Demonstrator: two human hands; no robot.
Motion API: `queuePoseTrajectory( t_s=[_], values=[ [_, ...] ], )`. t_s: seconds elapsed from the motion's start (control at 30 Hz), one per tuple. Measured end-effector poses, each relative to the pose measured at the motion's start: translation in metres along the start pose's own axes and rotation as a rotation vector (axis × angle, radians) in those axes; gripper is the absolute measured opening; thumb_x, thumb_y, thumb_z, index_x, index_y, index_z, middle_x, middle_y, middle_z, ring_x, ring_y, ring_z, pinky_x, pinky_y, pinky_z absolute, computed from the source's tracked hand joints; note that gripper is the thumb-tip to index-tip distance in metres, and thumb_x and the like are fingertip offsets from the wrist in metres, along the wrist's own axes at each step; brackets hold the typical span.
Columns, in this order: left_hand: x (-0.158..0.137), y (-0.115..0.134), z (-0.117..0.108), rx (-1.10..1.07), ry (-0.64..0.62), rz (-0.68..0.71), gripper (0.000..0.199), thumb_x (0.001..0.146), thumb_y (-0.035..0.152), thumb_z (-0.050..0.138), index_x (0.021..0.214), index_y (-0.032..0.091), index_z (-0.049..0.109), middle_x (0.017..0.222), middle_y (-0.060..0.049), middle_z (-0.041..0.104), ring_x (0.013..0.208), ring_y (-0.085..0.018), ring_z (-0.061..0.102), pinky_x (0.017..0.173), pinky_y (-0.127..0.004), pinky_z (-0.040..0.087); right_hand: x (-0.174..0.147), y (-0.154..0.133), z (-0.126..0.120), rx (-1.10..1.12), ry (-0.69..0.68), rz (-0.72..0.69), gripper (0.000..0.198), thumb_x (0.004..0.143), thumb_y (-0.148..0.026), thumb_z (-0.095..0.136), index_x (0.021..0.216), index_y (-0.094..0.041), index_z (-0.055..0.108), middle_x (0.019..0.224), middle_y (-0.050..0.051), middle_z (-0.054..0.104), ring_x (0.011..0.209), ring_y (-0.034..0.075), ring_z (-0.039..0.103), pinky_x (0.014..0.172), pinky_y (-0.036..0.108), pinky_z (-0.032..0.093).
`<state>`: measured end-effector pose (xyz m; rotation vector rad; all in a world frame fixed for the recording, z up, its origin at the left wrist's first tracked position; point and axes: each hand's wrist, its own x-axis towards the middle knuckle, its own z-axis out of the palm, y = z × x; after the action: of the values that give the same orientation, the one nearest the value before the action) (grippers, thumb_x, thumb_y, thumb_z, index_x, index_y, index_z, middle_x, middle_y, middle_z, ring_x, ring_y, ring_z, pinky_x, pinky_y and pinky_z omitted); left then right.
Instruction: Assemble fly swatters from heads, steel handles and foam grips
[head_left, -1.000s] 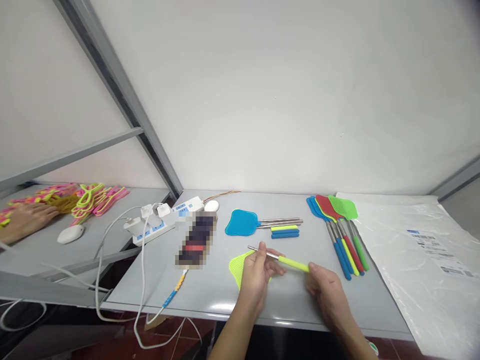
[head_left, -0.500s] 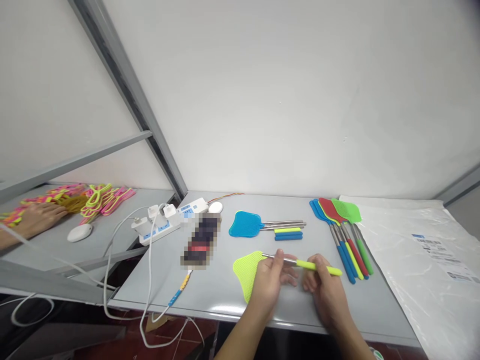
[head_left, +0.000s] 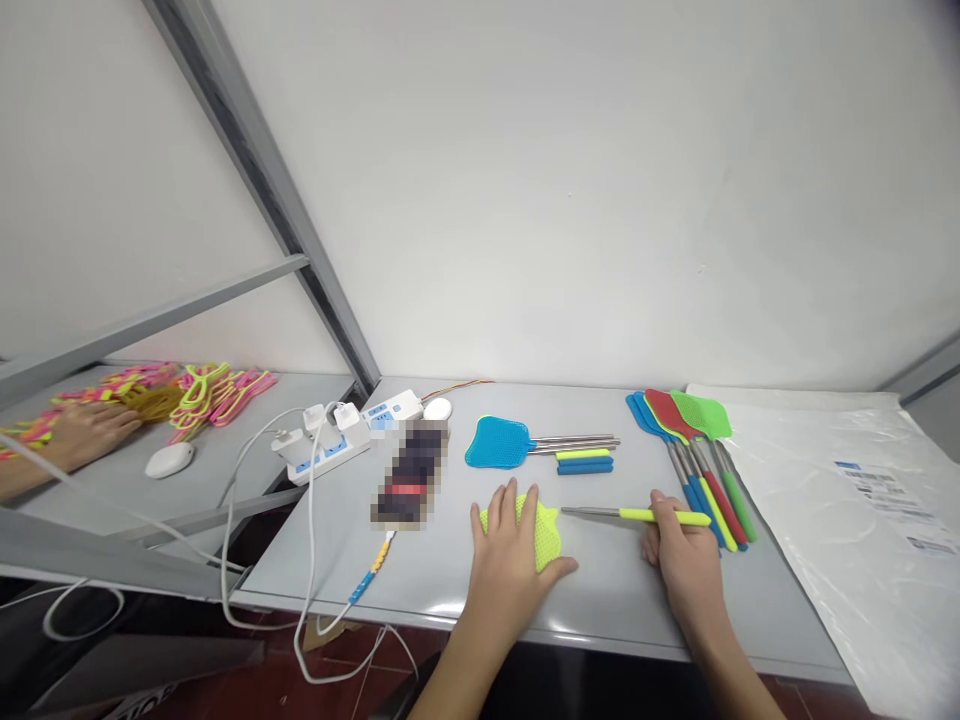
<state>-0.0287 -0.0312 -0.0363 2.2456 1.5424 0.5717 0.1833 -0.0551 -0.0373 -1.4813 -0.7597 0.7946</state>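
Observation:
In the head view my left hand (head_left: 508,552) lies with spread fingers over a yellow-green fly swatter head (head_left: 548,537), partly covering it. My right hand (head_left: 681,550) is closed round the yellow-green grip of a metal-rod handle (head_left: 657,516). The rod points left, its tip right by the neck of the swatter head; whether they touch I cannot tell. Farther back, blue fly swatter heads (head_left: 498,443) lie beside metal rods (head_left: 576,441) and loose blue and yellow-green grips (head_left: 585,465). Right of these rests a fanned pile of complete fly swatters (head_left: 699,462).
A pixelated phone-like item (head_left: 412,474) is at left with a cable. Behind it are a power strip (head_left: 337,457) with plugs and a white round device (head_left: 438,409). A white plastic bag (head_left: 832,500) covers the right side. Another person's hand (head_left: 94,432) touches pink-yellow cords (head_left: 204,400).
My left hand has left the rod and spread over the swatter head. My right hand has moved right with the handle, and the rod tip is now clear of my left fingers.

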Motion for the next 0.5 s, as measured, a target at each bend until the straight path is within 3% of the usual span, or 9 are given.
queuePoseTrajectory(
  t_s=[0.23, 0.5],
  values=[
    [0.013, -0.001, -0.013, -0.006, -0.015, 0.108, 0.063, 0.078, 0.047, 0.061, 0.134, 0.025, 0.044, 0.138, -0.010, 0.044, 0.127, -0.031, 0.035, 0.111, -0.057, 0.009, 0.006, -0.007, 0.004, -0.049, -0.031, 0.024, 0.044, 0.085, -0.054, 0.053, 0.059, -0.023, 0.036, 0.041, -0.007, 0.035, 0.040, 0.010, 0.035, 0.040, 0.024, 0.028],
    [0.011, 0.002, -0.024, -0.168, 0.027, 0.119, 0.063, 0.071, 0.031, 0.067, 0.131, 0.026, 0.047, 0.128, -0.008, 0.047, 0.122, -0.029, 0.037, 0.108, -0.048, 0.027, 0.006, -0.004, 0.004, 0.131, 0.016, 0.039, 0.040, 0.085, -0.051, 0.056, 0.064, -0.023, 0.037, 0.043, -0.010, 0.030, 0.039, 0.009, 0.031, 0.040, 0.023, 0.030]
  ],
)
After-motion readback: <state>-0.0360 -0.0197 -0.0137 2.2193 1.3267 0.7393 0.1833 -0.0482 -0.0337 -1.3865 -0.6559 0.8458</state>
